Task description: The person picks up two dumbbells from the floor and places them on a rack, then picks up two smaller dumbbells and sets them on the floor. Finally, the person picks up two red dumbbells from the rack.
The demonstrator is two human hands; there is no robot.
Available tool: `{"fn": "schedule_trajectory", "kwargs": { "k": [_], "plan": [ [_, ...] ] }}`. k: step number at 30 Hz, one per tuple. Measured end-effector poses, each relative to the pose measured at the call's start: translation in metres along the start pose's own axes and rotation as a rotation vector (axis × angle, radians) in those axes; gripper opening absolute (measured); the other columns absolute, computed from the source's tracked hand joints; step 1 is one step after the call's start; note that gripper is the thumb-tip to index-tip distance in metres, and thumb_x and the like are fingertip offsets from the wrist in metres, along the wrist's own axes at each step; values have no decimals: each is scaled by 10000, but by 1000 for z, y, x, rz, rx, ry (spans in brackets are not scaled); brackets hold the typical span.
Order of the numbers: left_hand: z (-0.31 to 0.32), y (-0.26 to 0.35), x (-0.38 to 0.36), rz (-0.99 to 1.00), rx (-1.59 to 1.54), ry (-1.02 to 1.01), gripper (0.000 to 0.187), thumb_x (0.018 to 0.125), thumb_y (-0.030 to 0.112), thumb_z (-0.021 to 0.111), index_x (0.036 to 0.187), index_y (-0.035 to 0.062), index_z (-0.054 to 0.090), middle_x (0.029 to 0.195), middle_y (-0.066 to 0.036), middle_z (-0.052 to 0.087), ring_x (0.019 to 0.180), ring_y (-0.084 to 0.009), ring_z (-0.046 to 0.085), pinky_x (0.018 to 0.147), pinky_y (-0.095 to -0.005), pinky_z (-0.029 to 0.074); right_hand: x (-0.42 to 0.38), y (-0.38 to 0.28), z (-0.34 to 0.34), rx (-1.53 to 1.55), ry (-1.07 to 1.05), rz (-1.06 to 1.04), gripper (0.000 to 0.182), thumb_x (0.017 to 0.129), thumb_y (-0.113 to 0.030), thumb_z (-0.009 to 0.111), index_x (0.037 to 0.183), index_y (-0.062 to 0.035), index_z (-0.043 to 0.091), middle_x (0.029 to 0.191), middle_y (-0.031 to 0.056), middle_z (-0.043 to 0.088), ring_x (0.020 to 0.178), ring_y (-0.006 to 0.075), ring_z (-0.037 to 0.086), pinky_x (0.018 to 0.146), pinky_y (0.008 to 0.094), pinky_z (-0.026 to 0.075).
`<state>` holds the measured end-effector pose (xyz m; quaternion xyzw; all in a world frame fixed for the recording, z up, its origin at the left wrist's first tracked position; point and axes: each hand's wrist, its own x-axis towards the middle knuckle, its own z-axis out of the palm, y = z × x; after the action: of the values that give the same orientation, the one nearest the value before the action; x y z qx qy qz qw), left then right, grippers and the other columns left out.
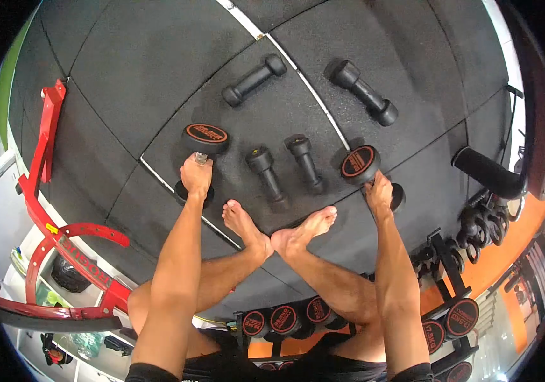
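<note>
My left hand is wrapped round the metal handle of a black dumbbell with orange lettering on its round end. My right hand grips a matching dumbbell, its lettered face tilted up. Between them, near my bare feet, lie two smaller all-black dumbbells, a left one and a right one. Farther forward on the mat are two longer black dumbbells, one at the left and one at the right. Whether the held dumbbells touch the floor is hard to tell.
Black rubber floor tiles with white lines spread ahead. A red metal gym frame stands at the left. Below and to the right is a rack of round-ended dumbbells. A black padded roller juts in from the right.
</note>
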<state>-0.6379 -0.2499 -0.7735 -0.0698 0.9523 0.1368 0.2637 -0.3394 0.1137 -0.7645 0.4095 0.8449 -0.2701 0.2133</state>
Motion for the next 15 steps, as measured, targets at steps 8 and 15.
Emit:
{"fn": "schedule_trajectory", "kwargs": {
  "k": [8, 15],
  "plan": [
    [-12, 6, -3, -20, -76, -62, 331, 773, 240, 775, 950, -24, 681, 922, -187, 719, 902, -343, 697, 819, -406, 512, -2, 9, 1, -122, 22, 39, 442, 735, -83, 766, 1099, -10, 525, 1026, 208, 661, 997, 411, 631, 803, 519, 493],
    [-57, 6, -32, 70, -98, -60, 778, 698, 245, 849, 1333, -14, 484, 1273, -203, 596, 1174, -330, 578, 1003, -397, 440, -50, -18, -53, -88, 72, 35, 791, 684, -129, 809, 1362, -42, 411, 1352, 238, 467, 1257, 430, 459, 1012, 504, 408]
  ]
}}
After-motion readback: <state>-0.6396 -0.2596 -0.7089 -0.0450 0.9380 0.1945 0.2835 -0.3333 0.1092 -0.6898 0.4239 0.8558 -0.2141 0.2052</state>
